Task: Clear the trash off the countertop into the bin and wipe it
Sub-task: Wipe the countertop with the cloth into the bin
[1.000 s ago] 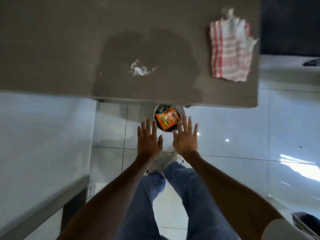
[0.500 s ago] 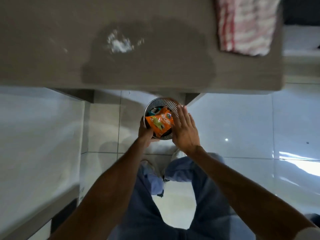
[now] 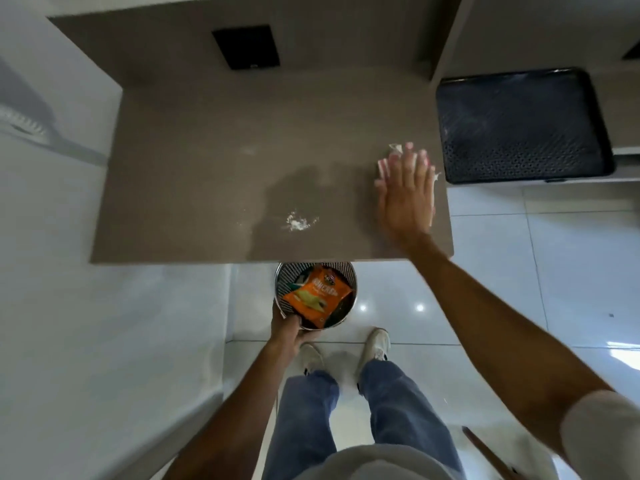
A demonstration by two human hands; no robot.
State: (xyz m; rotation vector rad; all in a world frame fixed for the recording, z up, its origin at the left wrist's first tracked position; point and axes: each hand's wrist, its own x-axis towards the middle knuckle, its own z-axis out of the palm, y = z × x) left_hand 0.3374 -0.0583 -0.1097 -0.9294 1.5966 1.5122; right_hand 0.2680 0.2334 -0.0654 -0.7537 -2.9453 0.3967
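The brown countertop [image 3: 194, 188] carries a small patch of white crumbs [image 3: 298, 222] near its front edge. A red-and-white checked cloth [image 3: 394, 155] lies at the right end, mostly covered by my right hand [image 3: 405, 195], which rests flat on it with fingers spread. Below the counter's front edge, my left hand [image 3: 287, 332] grips the near rim of a round metal mesh bin [image 3: 282, 277]. An orange snack packet [image 3: 317, 296] fills the bin, with other wrappers under it.
A black perforated tray [image 3: 523, 126] sits on a lower surface right of the counter. A black rectangular panel [image 3: 246, 46] is set in the back wall. White cabinet faces stand to the left. My feet are on the glossy tiled floor below the bin.
My left hand has taken hold of the bin and lifted it to the counter's edge. My right hand left the bin and went up onto the cloth. The view pulled back.
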